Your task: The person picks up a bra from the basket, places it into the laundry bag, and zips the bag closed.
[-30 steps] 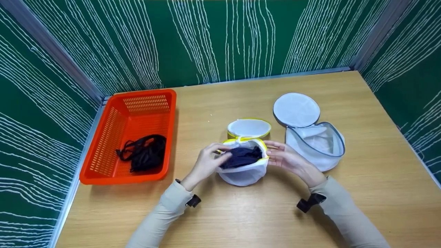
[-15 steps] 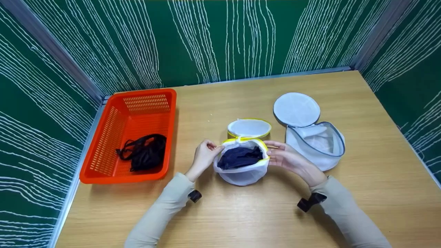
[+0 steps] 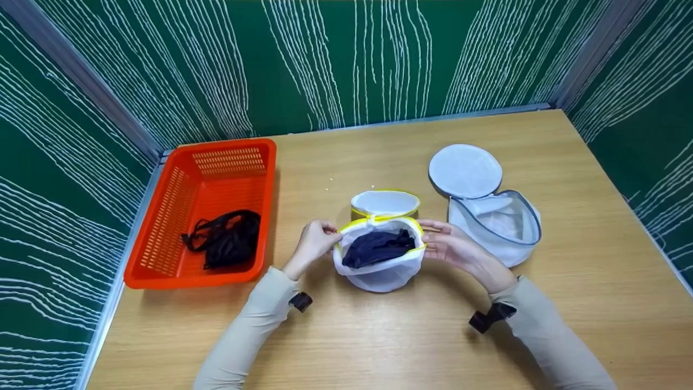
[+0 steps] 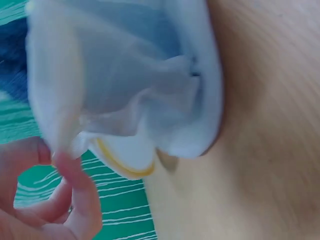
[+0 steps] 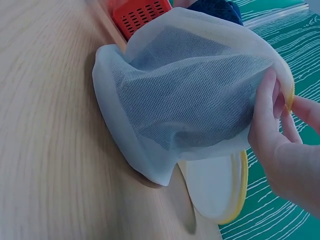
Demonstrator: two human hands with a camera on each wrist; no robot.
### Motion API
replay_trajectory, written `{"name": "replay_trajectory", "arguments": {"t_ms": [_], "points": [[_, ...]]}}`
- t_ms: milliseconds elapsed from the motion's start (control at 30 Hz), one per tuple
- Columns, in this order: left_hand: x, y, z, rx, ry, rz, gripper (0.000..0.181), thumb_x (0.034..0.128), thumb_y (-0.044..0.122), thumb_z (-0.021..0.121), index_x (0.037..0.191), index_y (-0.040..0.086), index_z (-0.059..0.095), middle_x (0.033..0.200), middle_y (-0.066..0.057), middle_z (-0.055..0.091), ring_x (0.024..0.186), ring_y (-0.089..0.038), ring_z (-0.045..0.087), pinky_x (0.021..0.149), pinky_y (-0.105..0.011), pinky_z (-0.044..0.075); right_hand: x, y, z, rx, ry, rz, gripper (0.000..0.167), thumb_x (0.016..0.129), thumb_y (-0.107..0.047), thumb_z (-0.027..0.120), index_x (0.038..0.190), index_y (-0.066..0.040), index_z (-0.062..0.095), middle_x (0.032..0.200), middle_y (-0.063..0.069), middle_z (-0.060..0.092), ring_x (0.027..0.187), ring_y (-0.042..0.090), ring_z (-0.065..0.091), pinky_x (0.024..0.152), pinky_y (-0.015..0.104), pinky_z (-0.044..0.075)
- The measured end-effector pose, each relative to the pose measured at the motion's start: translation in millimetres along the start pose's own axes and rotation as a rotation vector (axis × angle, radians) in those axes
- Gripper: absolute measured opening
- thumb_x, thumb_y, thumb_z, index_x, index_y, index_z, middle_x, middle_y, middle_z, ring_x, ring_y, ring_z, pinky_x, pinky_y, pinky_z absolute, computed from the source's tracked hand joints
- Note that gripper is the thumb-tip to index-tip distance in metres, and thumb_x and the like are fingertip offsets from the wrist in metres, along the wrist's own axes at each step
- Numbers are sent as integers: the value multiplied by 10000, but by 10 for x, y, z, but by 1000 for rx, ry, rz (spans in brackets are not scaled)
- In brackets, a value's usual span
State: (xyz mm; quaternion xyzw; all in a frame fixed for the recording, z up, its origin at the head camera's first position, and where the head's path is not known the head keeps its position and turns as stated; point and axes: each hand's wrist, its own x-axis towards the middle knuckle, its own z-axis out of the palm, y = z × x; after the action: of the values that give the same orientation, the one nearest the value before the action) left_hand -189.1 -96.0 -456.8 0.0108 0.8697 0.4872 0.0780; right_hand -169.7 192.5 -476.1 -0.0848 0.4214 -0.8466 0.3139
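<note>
A white mesh bag (image 3: 381,280) with a yellow zip rim stands unzipped at the middle of the table, dark navy cloth (image 3: 376,248) bunched inside. Its round lid (image 3: 385,203) is folded back behind it. The left hand (image 3: 315,242) pinches the rim's left side between thumb and finger; the left wrist view shows this pinch on the white mesh (image 4: 115,65). On the opposite side the right hand (image 3: 460,252) grips the rim, and in the right wrist view its fingers (image 5: 267,107) lie against the mesh with the thumb at the yellow zip.
An orange basket (image 3: 268,216) at the left holds a black strapped cloth item (image 3: 233,244). A second white mesh bag (image 3: 487,238) with a grey rim and a round lid (image 3: 465,170) lies unzipped at the right. Green walls (image 3: 346,65) stand behind and beside the table.
The left hand has come off the dark cloth and moved to the bag's left rim, which it now pinches. The rim is spread wider, and the yellow-edged lid has shifted slightly left.
</note>
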Motion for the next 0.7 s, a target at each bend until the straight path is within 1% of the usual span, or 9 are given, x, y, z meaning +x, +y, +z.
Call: {"name": "replay_trajectory", "arguments": {"t_ms": [67,100,133,200,267,433,500,567,700], "points": [[-20,17,-60,-115,-66,-46,152,743,-26,587,866,-107,627,677,-61,594,466,-67,493,475,-255,501,-11,-10,2,4,14,-4,385,898,99,307,1089,-103,572,1007,81,614,887,188,602,788,316,486],[-30,24,-90,-177,-95,-70,170,748,-46,571,894,-122,616,689,-69,596,466,-75,505,491,-268,512,-15,-15,2,10,21,-4,379,897,100,309,1081,-99,575,1005,83,614,885,191,603,787,318,486],[-40,29,-120,-227,-118,-79,193,749,-62,557,921,-138,603,710,-82,604,479,-82,519,514,-281,520,-19,-22,3,17,27,-5,377,896,103,311,1076,-96,576,1009,84,612,887,195,602,790,320,486],[-57,27,-176,-313,-151,-98,232,748,-81,549,966,-150,586,749,-99,612,530,-94,547,551,-283,526,-29,-37,1,26,37,-12,377,892,109,311,1067,-92,577,1017,84,606,886,200,603,791,321,486],[-73,21,-227,-373,-166,-111,269,740,-86,545,1000,-147,577,797,-114,624,593,-107,570,599,-300,531,-43,-55,3,32,46,-19,371,891,110,318,1063,-89,580,1020,79,600,887,199,601,790,317,488],[-120,24,-319,-435,-180,-119,319,745,-73,553,1060,-119,569,941,-167,631,728,-131,598,694,-300,519,-88,-99,18,5,72,-27,350,897,92,341,1060,-100,583,985,54,609,875,163,598,774,289,494],[-145,35,-340,-479,-182,-124,325,759,-78,548,1081,-120,556,989,-186,619,767,-136,602,711,-285,514,-99,-114,25,-3,76,-26,338,897,87,352,1058,-100,583,972,51,613,870,153,597,771,282,494],[-170,49,-356,-526,-172,-130,326,767,-79,547,1090,-121,551,1007,-184,615,778,-132,603,711,-262,509,-104,-129,36,-8,74,-25,325,896,82,363,1054,-94,586,972,50,616,871,150,597,775,281,493],[-216,68,-373,-614,-138,-121,318,779,-75,548,1093,-127,547,990,-164,623,770,-129,604,705,-246,502,-117,-160,44,-5,56,-24,320,902,72,356,1047,-80,597,995,45,619,892,154,594,797,283,482]]}}
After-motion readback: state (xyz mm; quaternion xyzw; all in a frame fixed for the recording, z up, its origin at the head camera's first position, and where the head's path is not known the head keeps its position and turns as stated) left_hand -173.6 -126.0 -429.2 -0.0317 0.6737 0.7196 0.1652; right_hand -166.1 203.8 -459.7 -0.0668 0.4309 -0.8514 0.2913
